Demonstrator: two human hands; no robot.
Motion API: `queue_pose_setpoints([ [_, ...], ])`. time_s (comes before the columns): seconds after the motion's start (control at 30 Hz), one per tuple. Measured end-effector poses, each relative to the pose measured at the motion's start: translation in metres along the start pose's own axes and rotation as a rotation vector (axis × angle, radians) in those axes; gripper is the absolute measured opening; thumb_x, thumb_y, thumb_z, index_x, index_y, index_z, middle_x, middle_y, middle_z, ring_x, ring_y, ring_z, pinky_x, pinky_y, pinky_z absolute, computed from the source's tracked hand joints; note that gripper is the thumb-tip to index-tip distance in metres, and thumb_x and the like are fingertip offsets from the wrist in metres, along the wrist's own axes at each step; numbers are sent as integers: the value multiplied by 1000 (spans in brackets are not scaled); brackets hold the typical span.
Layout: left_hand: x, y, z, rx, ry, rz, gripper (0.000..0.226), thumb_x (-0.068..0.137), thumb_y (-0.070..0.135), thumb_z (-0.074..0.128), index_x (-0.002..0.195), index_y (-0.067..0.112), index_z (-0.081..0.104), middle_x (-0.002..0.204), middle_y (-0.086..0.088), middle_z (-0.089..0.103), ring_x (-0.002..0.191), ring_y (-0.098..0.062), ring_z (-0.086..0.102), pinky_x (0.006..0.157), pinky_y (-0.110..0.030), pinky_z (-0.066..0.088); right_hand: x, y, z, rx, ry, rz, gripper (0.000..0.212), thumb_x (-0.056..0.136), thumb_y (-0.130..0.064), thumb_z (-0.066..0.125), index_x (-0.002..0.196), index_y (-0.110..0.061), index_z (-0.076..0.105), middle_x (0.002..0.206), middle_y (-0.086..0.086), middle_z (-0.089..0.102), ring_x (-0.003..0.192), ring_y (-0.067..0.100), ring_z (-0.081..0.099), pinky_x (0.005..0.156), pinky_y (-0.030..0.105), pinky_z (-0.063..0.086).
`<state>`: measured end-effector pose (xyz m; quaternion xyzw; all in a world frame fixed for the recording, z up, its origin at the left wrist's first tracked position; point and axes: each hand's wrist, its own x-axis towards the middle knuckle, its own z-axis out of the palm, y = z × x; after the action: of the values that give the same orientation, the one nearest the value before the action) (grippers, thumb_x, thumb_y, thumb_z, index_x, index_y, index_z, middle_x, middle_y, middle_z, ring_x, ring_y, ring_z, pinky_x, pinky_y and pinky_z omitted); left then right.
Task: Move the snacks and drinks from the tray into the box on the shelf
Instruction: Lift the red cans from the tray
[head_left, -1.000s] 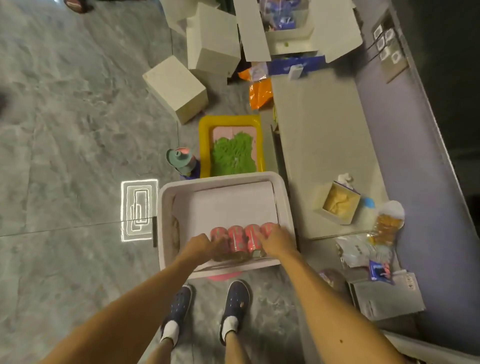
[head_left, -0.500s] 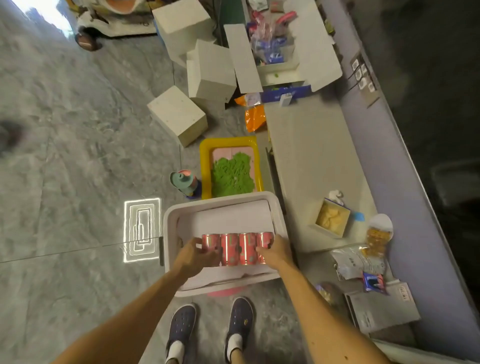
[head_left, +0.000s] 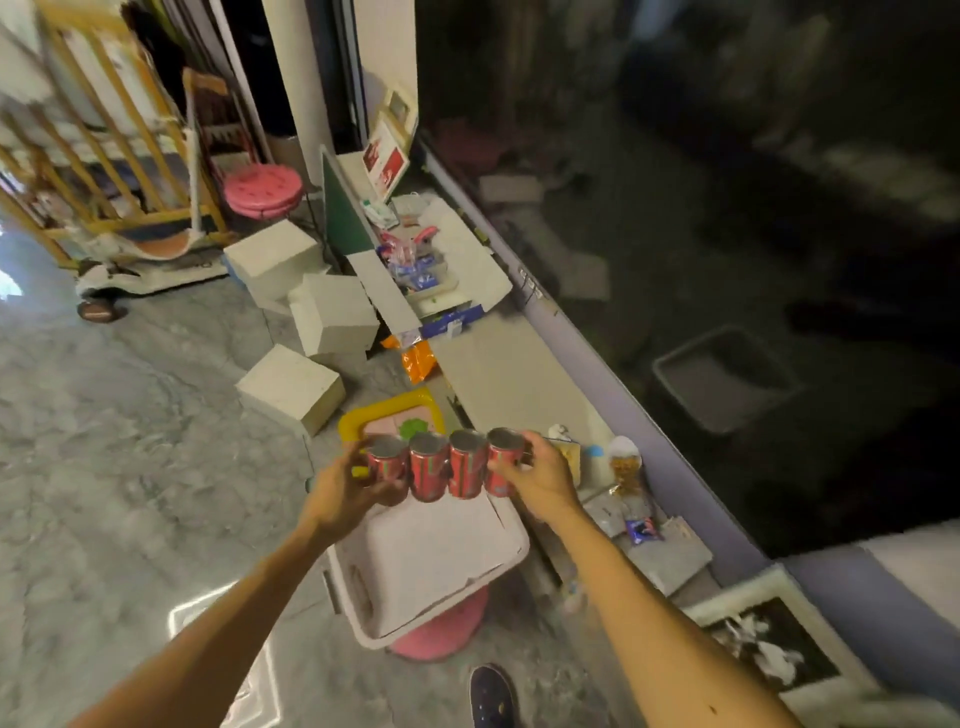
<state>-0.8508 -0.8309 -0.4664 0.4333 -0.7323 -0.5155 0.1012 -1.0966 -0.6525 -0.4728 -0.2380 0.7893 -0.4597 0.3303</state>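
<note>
Left hand: the left hand (head_left: 343, 488) is curled round the outer side of the endmost can, with the fingers wrapped toward the far side
Right hand: the right hand (head_left: 540, 480) grips the can at the other end, thumb on the near side and fingers over the far side
Cans: four red cans (head_left: 447, 465) stand upright in a row, touching side by side, pressed between the two hands and held in the air with their silver tops up
Tray: the white tray (head_left: 347, 582) lies below the hands and nearer the body, lined with white paper; no can lies in the part that shows
Stool: a pink stool (head_left: 441, 631) shows under the tray's near edge
Shelf: the grey shelf (head_left: 498, 374) runs away from the right hand, ahead and to its right
Box: the open white box (head_left: 480, 267) stands on the shelf well beyond the hands, flaps spread, blue packets inside
Beside the right hand: a small open carton (head_left: 570, 456) just past the knuckles, and a snack bag (head_left: 626, 467) further right
Beyond the left hand: a yellow basin (head_left: 353, 421) on the floor, partly hidden by the cans
Further off: pale blocks (head_left: 291, 387) on the floor, ahead of the left hand
Below the forearms: one dark shoe (head_left: 491, 699)
</note>
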Motion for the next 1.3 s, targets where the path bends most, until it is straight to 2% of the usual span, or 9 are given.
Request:
queue_pose_setpoints([
  [0.13,-11,53,-30,9,-39,165,61,65,53,95,112,64,56,108,21,71,90,0,74,79,-32,62,-58,-45,-28,24,149,-71,53,83,-25,91,130,-25,65,114,-23,70,108,-1,65,99,25,55],
  [0.2,-19,84,-37,12,-83,252,64,58,68,91,112,71,57,105,21,76,94,-4,75,80,-31,62,-88,-54,-45,40,233,-98,44,82,-22,91,121,-27,70,109,-19,75,101,-6,68,90,17,57],
  [0.27,-29,115,-36,46,-149,346,58,66,58,92,112,66,59,104,31,74,94,2,74,80,-26,62,-121,-60,-61,65,318,-126,39,82,-17,91,113,-31,71,104,-17,76,97,-6,69,79,11,55],
  [0.33,-39,139,-24,73,-208,425,54,76,39,92,120,51,62,105,32,73,96,6,72,84,-27,63,-152,-58,-77,108,402,-116,44,80,-21,93,117,-31,72,107,-15,78,101,4,73,78,18,58],
  [0.53,-93,206,49,100,-396,603,75,66,62,92,128,30,66,114,11,77,101,-8,75,86,-36,64,-274,-45,-148,82,650,-115,42,82,-7,89,117,-24,73,102,-13,78,93,-4,70,74,15,55],
  [0.67,-156,246,118,105,-505,727,74,64,61,92,127,34,66,110,14,77,95,0,74,79,-35,65,-366,-20,-202,62,794,-102,43,84,-21,89,120,-35,71,112,-16,77,107,5,71,92,27,57],
  [0.83,-263,289,212,82,-651,845,71,63,51,95,125,31,68,108,14,77,97,-4,75,85,-28,63,-507,15,-256,37,1009,-63,50,84,-14,89,109,-50,65,102,-34,73,100,-11,67,81,8,51],
  [1.03,-419,298,332,41,-830,919,65,68,35,98,125,24,69,105,12,78,90,-1,75,76,-16,59,-690,92,-308,8,1142,62,44,86,-22,87,125,-37,70,116,-19,75,110,2,70,96,36,61],
  [1.3,-597,281,467,23,-1101,951,61,68,44,94,123,36,68,104,28,75,95,1,74,77,-21,59,-891,175,-341,-76,1327,274,44,74,-37,84,116,-31,75,100,-15,78,94,4,73,88,39,62],
])
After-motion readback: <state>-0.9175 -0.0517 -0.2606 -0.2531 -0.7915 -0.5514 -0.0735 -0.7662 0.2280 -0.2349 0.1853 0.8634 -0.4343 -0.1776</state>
